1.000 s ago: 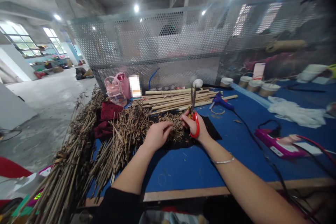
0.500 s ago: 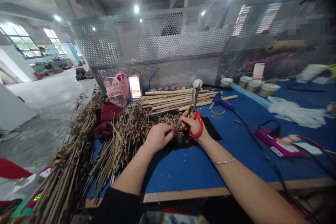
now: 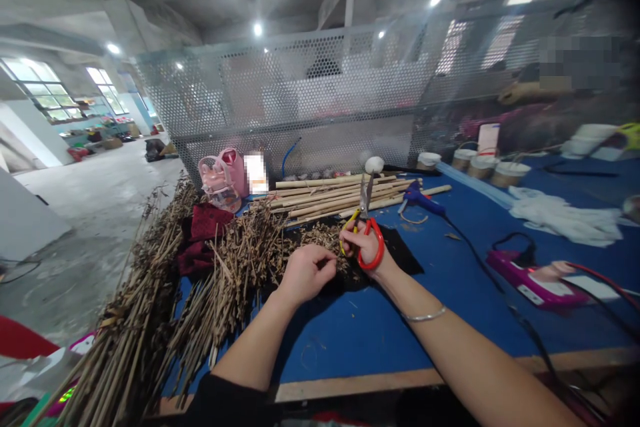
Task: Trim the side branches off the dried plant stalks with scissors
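My right hand (image 3: 363, 243) is wrapped round scissors with red and yellow handles (image 3: 377, 250); the blades point up and away and are slightly apart. Left of it, my left hand (image 3: 310, 271) has thumb and fingers pressed together at the edge of a small heap of dry seed heads (image 3: 320, 235). Whatever it may pinch is too small to make out. The heap lies on a black cloth (image 3: 403, 250). A bundle of dried stems (image 3: 235, 267) lies left of my left hand.
Pale sticks (image 3: 325, 200) lie behind my hands. A blue glue gun (image 3: 423, 199), a purple power strip (image 3: 535, 280) and white gloves (image 3: 565, 213) are on the right. Taller dried stems (image 3: 130, 320) and a pink bag (image 3: 225, 177) stand left. A perforated metal screen (image 3: 295, 93) closes the back.
The camera view has shifted slightly. My right hand and the scissors are a little lower and nearer my left hand. The scissor blades look slightly less spread.
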The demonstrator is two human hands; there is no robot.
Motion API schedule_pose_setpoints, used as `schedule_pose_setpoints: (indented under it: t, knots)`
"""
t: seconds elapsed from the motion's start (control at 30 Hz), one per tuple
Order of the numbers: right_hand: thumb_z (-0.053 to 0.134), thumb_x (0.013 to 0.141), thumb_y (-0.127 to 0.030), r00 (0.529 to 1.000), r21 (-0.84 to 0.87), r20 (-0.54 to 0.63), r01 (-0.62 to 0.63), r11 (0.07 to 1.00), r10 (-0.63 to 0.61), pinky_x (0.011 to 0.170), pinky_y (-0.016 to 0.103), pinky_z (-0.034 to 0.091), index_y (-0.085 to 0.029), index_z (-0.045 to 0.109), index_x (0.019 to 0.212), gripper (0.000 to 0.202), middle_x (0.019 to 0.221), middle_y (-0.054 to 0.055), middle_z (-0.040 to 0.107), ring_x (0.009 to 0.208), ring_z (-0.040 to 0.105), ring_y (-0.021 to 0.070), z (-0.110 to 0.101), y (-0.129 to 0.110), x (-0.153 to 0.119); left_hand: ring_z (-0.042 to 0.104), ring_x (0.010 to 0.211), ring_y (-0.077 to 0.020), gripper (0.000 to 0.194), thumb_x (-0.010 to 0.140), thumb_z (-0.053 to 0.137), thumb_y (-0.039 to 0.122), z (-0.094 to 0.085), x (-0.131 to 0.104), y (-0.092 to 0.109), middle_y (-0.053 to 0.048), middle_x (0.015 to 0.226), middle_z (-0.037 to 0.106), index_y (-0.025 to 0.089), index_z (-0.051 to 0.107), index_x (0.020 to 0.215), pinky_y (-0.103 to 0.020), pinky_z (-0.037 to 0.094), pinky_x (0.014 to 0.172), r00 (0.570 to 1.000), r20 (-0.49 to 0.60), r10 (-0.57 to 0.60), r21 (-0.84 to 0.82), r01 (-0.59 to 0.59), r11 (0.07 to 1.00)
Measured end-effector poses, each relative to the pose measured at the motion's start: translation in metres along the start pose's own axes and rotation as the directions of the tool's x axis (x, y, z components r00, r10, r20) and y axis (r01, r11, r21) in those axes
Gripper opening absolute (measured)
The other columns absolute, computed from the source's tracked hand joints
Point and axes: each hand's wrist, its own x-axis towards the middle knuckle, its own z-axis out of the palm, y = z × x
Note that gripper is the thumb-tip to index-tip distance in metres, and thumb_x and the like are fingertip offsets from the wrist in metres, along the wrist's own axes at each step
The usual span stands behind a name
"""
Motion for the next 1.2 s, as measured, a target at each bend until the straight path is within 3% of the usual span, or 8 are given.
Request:
schedule_pose_setpoints:
  t: [0.27, 0.43, 0.57, 0.7, 0.83, 1.0, 1.1, 1.2]
  knots:
    - [0.064, 0.062, -0.028, 0.944, -0.252, -0.152, 0.249, 0.935, -0.293, 0.044, 0.025, 0.039, -0.022, 0.04, 0.072, 0.028, 0.059, -0.005, 0.052, 0.045, 0.048, 0.0104, 0.008, 0.001, -0.005, 0.054, 0.059, -0.0113, 0.016, 0.075, 0.05, 0.025, 0.003, 0.001, -0.011, 0.0, 0.065, 0.063, 0.019, 0.064, 0.068, -0.022, 0.038, 0.058, 0.948, -0.204, -0.243, 0.14, 0.274, 0.951]
    - [0.063, 0.064, -0.028, 0.94, -0.306, -0.082, 0.292, 0.906, -0.33, 0.052, 0.026, 0.043, -0.022, 0.039, 0.073, 0.026, 0.058, -0.005, 0.051, 0.049, 0.052, 0.0119, 0.014, 0.004, -0.009, 0.053, 0.056, -0.0107, 0.02, 0.075, 0.051, 0.03, 0.006, 0.006, -0.02, -0.001, 0.063, 0.063, 0.016, 0.063, 0.07, -0.022, 0.039, 0.058, 0.867, -0.285, -0.409, -0.205, 0.362, 0.909]
    - [0.063, 0.065, -0.031, 0.944, -0.352, -0.077, 0.276, 0.894, -0.322, 0.055, 0.028, 0.046, -0.021, 0.04, 0.07, 0.026, 0.059, -0.003, 0.052, 0.052, 0.053, 0.0129, 0.017, 0.0, -0.012, 0.051, 0.049, -0.0079, 0.028, 0.073, 0.054, 0.039, 0.012, 0.011, -0.022, -0.003, 0.066, 0.063, 0.013, 0.059, 0.081, -0.019, 0.038, 0.047, 0.795, -0.128, -0.593, -0.648, 0.385, 0.657]
    - [0.064, 0.064, -0.032, 0.944, -0.342, -0.1, 0.264, 0.902, -0.314, 0.054, 0.028, 0.047, -0.021, 0.04, 0.07, 0.027, 0.06, -0.003, 0.052, 0.051, 0.053, 0.0128, 0.018, -0.002, -0.012, 0.053, 0.049, -0.0067, 0.033, 0.067, 0.062, 0.041, 0.014, 0.012, -0.014, -0.002, 0.066, 0.063, 0.013, 0.056, 0.084, -0.017, 0.039, 0.045, 0.75, 0.002, -0.661, -0.816, 0.383, 0.432]
    - [0.064, 0.063, -0.033, 0.96, -0.277, -0.09, 0.232, 0.932, -0.266, 0.047, 0.025, 0.043, -0.021, 0.04, 0.07, 0.028, 0.059, -0.003, 0.051, 0.05, 0.051, 0.0124, 0.017, 0.003, -0.009, 0.054, 0.052, -0.0071, 0.037, 0.064, 0.065, 0.041, 0.011, 0.011, -0.01, -0.005, 0.075, 0.064, 0.012, 0.061, 0.086, -0.015, 0.037, 0.041, 0.745, -0.01, -0.667, -0.809, 0.387, 0.444]
    - [0.064, 0.064, -0.035, 0.976, -0.241, -0.025, 0.205, 0.949, -0.217, 0.045, 0.024, 0.043, -0.021, 0.042, 0.069, 0.027, 0.06, -0.002, 0.051, 0.051, 0.054, 0.0126, 0.018, 0.01, -0.009, 0.05, 0.051, -0.0066, 0.037, 0.064, 0.066, 0.041, 0.014, 0.009, -0.012, -0.002, 0.067, 0.063, 0.012, 0.067, 0.087, -0.015, 0.035, 0.04, 0.797, -0.028, -0.604, -0.773, 0.366, 0.519]
    - [0.064, 0.065, -0.037, 0.982, -0.232, 0.035, 0.189, 0.954, -0.186, 0.046, 0.024, 0.044, -0.02, 0.044, 0.069, 0.027, 0.061, -0.002, 0.053, 0.053, 0.055, 0.0127, 0.019, 0.011, -0.011, 0.052, 0.056, -0.007, 0.035, 0.065, 0.064, 0.042, 0.016, 0.009, -0.013, -0.002, 0.07, 0.061, 0.013, 0.065, 0.084, -0.014, 0.037, 0.042, 0.803, -0.019, -0.596, -0.82, 0.328, 0.468]
    - [0.061, 0.068, -0.041, 0.985, -0.22, 0.076, 0.169, 0.961, -0.156, 0.041, 0.022, 0.04, -0.02, 0.044, 0.072, 0.027, 0.066, 0.0, 0.058, 0.054, 0.057, 0.0134, 0.018, 0.012, -0.011, 0.052, 0.057, -0.0055, 0.033, 0.066, 0.063, 0.042, 0.012, 0.012, -0.017, -0.002, 0.076, 0.061, 0.013, 0.061, 0.081, -0.012, 0.036, 0.041, 0.77, -0.051, -0.636, -0.866, 0.283, 0.412]
